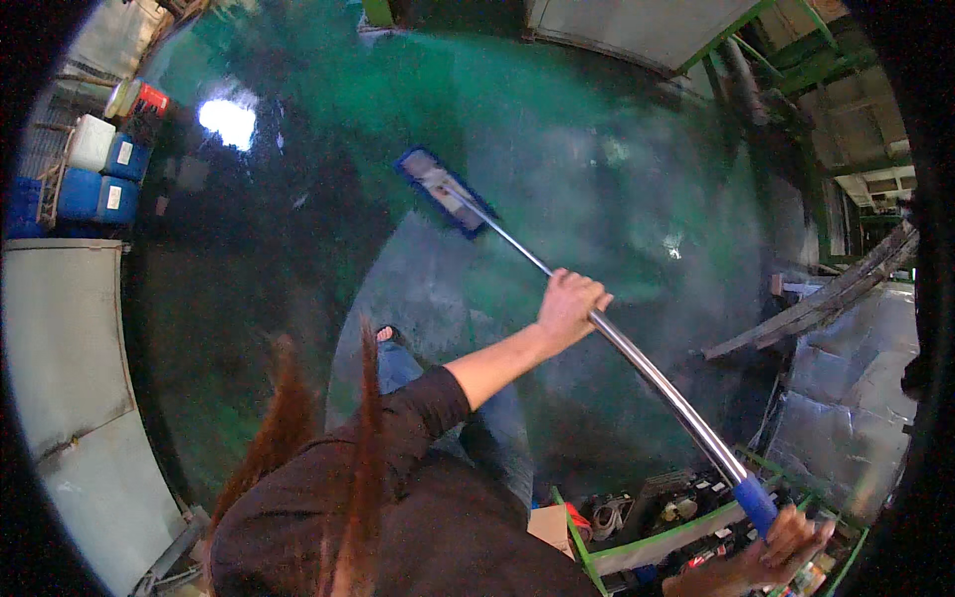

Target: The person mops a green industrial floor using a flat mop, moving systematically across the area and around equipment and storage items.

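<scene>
1. The mop (665,385) slants across the scene, its blue-edged mop head (438,189) on the green floor (597,199), far of the person's foot (386,333)
2. The left hand (575,303) grips the metal pole partway along, fingers closed around it; the right hand (786,547) is at the blue end grip, near right, and I cannot tell how fully its fingers close
3. Mopping looks under way: a paler area curves from the mop head toward the foot, while the left side is darker; which part is done or left is unclear
4. Edges: blue containers (99,189) and a pale cabinet (75,348) left, a grey panel (617,30) far, a wooden beam (836,289) right
5. Floor stretches widest around the mop head; the green-framed rack (647,550) seems to limit the near-right handle swing
</scene>
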A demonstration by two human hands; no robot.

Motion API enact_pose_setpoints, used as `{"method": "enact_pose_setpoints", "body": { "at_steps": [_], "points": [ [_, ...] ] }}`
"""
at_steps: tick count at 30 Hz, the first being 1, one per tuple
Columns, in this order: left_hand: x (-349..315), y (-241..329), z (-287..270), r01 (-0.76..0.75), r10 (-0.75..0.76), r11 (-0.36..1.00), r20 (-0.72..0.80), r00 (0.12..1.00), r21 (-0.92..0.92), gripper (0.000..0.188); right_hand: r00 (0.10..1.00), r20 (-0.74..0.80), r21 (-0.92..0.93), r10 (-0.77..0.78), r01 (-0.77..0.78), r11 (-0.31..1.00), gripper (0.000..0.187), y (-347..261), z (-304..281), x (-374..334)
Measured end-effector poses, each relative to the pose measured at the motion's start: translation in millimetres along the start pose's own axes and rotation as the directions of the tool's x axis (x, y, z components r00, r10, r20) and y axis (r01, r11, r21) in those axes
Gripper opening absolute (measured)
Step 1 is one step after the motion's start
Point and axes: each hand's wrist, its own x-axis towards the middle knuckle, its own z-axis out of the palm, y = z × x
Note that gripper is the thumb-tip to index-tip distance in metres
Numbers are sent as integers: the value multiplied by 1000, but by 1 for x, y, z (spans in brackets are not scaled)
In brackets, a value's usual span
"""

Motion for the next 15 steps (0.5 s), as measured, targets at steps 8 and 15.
{"method": "enact_pose_setpoints", "body": {
  "at_steps": [8,15],
  "points": [
    [51,135,205,-139,227,940,265,937,-313,19,890,-455,-115,-33,-23,993,24,-35,-104,-30],
    [43,180,306,-217,346,925,456,820,-311,21,971,-68,-931,-228,20,364,40,5,-148,-97]
  ]
}}
